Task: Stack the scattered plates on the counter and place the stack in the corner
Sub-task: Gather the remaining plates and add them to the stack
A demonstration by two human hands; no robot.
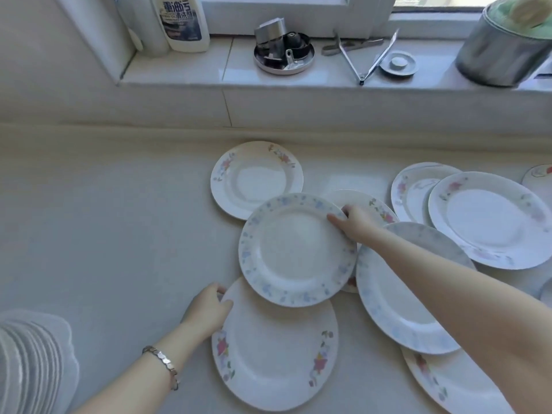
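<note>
Several white plates with flower rims lie scattered and overlapping on the pale counter (104, 234). My right hand (349, 224) pinches the right rim of a blue-flowered plate (295, 249), which overlaps its neighbours. My left hand (207, 309) grips the left rim of a pink-flowered plate (274, 354) lying nearest me, partly under the blue one. Another pink-flowered plate (257, 179) sits behind. A second blue-rimmed plate (397, 297) lies under my right forearm. More plates (490, 219) overlap at the right.
A window ledge (179, 73) runs behind the counter, carrying a white cleaner bottle (182, 22), a round metal dish of small parts (283, 53), metal tongs (367, 61), a metal lid (398, 64) and a steel pot (504, 46). The counter's left half is bare.
</note>
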